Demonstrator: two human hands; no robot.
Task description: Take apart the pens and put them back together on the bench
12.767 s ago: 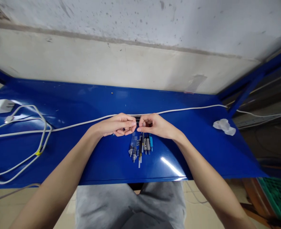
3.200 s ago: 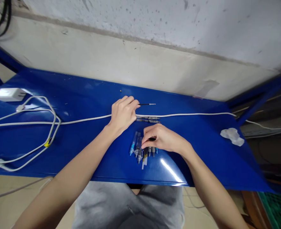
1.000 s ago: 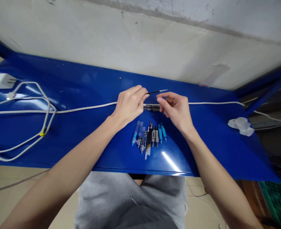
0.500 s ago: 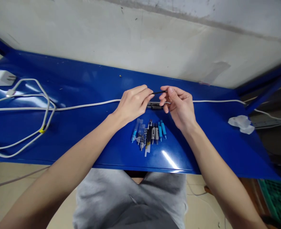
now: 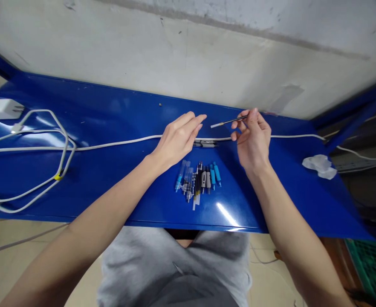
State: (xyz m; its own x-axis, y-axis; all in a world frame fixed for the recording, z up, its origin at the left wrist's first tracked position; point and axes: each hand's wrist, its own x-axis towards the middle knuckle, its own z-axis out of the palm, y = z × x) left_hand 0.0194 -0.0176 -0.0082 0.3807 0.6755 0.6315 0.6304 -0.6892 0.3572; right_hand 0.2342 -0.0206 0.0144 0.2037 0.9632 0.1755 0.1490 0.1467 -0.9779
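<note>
My right hand (image 5: 254, 140) pinches the black end of a pen refill (image 5: 227, 122), whose pale end points left toward my left hand (image 5: 177, 138). The left hand hovers over the table with its fingers stretched out, thumb and forefinger apart, and nothing shows between them. Just right of it, black-and-grey pens (image 5: 206, 144) lie by the white cable. Nearer to me is a row of pen parts: clear barrels (image 5: 182, 172), dark refills (image 5: 197, 194), grey-grip pieces (image 5: 208, 178) and blue-grip pieces (image 5: 217, 172).
A white cable (image 5: 120, 142) runs across the blue table (image 5: 111, 204) and loops at the left, near a white plug adapter (image 5: 3, 108). Crumpled white plastic (image 5: 319, 165) lies at the right. A wall (image 5: 143, 55) stands behind.
My right hand has moved right and slightly up with the refill, drawing its pale end clear of the left hand. The left hand's fingers have parted. The pens beneath are more exposed.
</note>
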